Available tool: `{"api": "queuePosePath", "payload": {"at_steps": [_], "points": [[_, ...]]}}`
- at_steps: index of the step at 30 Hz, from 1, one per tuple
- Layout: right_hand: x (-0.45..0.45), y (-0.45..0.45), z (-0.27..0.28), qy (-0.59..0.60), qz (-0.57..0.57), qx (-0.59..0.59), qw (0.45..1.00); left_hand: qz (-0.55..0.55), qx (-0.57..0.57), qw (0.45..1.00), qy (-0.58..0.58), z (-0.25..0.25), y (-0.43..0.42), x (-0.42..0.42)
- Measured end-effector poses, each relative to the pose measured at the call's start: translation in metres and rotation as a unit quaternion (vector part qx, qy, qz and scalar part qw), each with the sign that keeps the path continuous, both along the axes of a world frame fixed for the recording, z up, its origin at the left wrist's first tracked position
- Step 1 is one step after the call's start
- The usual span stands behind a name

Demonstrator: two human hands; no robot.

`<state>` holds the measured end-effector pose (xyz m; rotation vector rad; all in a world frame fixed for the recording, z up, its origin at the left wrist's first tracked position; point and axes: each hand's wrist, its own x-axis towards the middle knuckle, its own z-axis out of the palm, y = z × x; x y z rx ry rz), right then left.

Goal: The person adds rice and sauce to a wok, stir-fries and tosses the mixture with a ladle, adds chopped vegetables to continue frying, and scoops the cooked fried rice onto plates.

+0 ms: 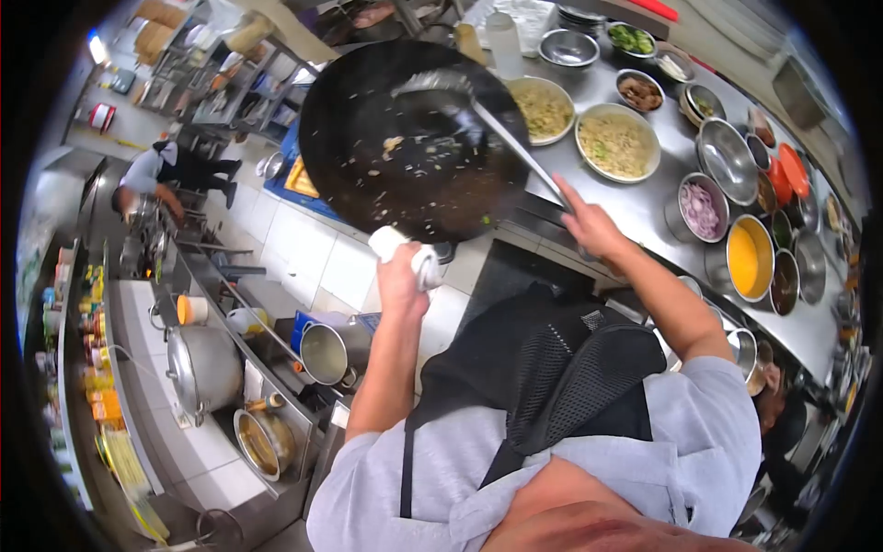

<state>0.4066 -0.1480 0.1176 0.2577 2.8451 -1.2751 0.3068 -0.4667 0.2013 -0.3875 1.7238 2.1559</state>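
Observation:
My left hand (400,283) is closed around a folded white cloth (426,267) at the near edge of a large black wok (345,138). The cloth hides whatever handle may be under it. The wok is tilted, its inside facing me, with scattered bits of food stuck to the dark surface. In my right hand (591,224) is the handle of a long metal wok ladle (517,149). Its blurred head reaches into the far part of the wok. Just right of the wok, two bowls of fried rice, one nearer (618,143) and one farther (544,110), stand on the counter.
The steel counter (635,198) on the right carries chopped red onion (699,207), a pot of yellow liquid (750,258) and several metal bowls. A lidded pot (202,368) and an open pot (324,354) stand at left. Another person (152,175) bends over a stove farther back.

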Motion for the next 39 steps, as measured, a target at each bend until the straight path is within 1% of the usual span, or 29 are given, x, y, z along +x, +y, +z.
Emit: {"api": "queuePosePath", "payload": {"at_steps": [1,3,4,5,6,7,8,10,12,14,16,18,21,23,24,25,26,28,30,31,32,33,34,35,36,37,38,39], "points": [[-0.009,0.006,0.015,0.042,-0.008,0.029,0.999,-0.009,0.000,1.000,0.025,0.003,0.010,0.000],[-0.024,0.025,0.039,0.021,-0.027,0.097,0.995,-0.025,0.003,0.999,0.046,0.005,0.032,0.002],[-0.027,0.036,0.042,0.016,-0.029,0.121,0.992,-0.035,0.006,0.999,0.040,0.006,0.042,0.003],[-0.022,0.044,0.043,0.016,-0.035,0.120,0.992,-0.045,0.008,0.998,0.034,0.007,0.051,0.003],[-0.015,0.055,0.042,0.024,-0.028,0.153,0.988,-0.051,0.008,0.998,0.035,0.004,0.061,-0.001],[-0.007,0.059,0.046,0.031,-0.022,0.189,0.981,-0.042,0.028,0.998,0.038,0.003,0.062,-0.005],[0.007,0.074,0.043,0.028,-0.030,0.191,0.981,-0.034,0.046,0.998,0.041,0.001,0.070,-0.009],[0.046,0.112,0.035,-0.091,-0.012,0.317,0.944,-0.041,0.043,0.998,0.017,0.009,0.078,-0.015],[0.088,0.149,0.051,-0.135,-0.019,0.367,0.920,-0.065,0.064,0.996,-0.020,0.011,0.085,-0.023],[0.130,0.198,0.062,-0.088,-0.010,0.396,0.914,-0.074,0.067,0.995,-0.019,0.011,0.092,-0.027],[0.160,0.253,0.072,-0.003,0.016,0.458,0.889,-0.067,0.047,0.997,0.003,-0.003,0.099,-0.035],[0.167,0.257,0.120,-0.054,-0.001,0.530,0.846,-0.066,0.032,0.997,0.002,-0.002,0.101,-0.035],[0.152,0.225,0.152,-0.093,-0.035,0.527,0.844,-0.069,0.014,0.997,-0.001,-0.006,0.105,-0.034],[0.133,0.203,0.131,-0.046,-0.044,0.498,0.865,-0.069,0.027,0.997,-0.008,0.000,0.106,-0.033],[0.122,0.194,0.125,-0.087,-0.047,0.489,0.867,-0.071,0.047,0.996,-0.004,-0.007,0.103,-0.039],[0.113,0.190,0.117,-0.045,-0.033,0.499,0.865,-0.068,0.053,0.996,-0.013,-0.005,0.104,-0.040],[0.111,0.197,0.118,-0.052,-0.038,0.497,0.865,-0.062,0.057,0.996,-0.021,-0.002,0.104,-0.041],[0.110,0.210,0.130,-0.101,-0.017,0.555,0.825,-0.069,0.045,0.996,-0.030,-0.005,0.101,-0.045],[0.127,0.222,0.163,-0.108,-0.015,0.576,0.810,-0.053,0.043,0.997,-0.030,-0.008,0.098,-0.045],[0.136,0.224,0.178,-0.084,-0.013,0.562,0.823,-0.051,0.035,0.997,-0.043,-0.009,0.092,-0.044],[0.140,0.228,0.173,-0.084,-0.009,0.563,0.822,-0.038,0.032,0.998,-0.049,-0.008,0.082,-0.039],[0.143,0.233,0.163,-0.063,-0.038,0.513,0.855,-0.030,0.062,0.995,-0.066,-0.007,0.067,-0.033],[0.139,0.221,0.164,-0.042,-0.068,0.458,0.886,-0.022,0.090,0.992,-0.083,-0.005,0.048,-0.026],[0.124,0.203,0.158,-0.147,-0.067,0.418,0.894,0.005,0.105,0.989,-0.104,-0.005,0.030,-0.019],[0.104,0.177,0.152,-0.175,-0.045,0.310,0.933,0.030,0.122,0.984,-0.123,-0.004,0.011,-0.012],[0.084,0.174,0.103,-0.122,-0.022,0.175,0.977,0.001,0.172,0.973,-0.156,-0.009,-0.021,-0.008],[0.051,0.138,0.103,-0.140,0.044,0.164,0.975,-0.026,0.222,0.957,-0.186,-0.015,-0.048,-0.001],[0.021,0.117,0.068,-0.009,0.121,0.090,0.989,0.014,0.224,0.958,-0.180,-0.008,-0.060,0.015]]}}
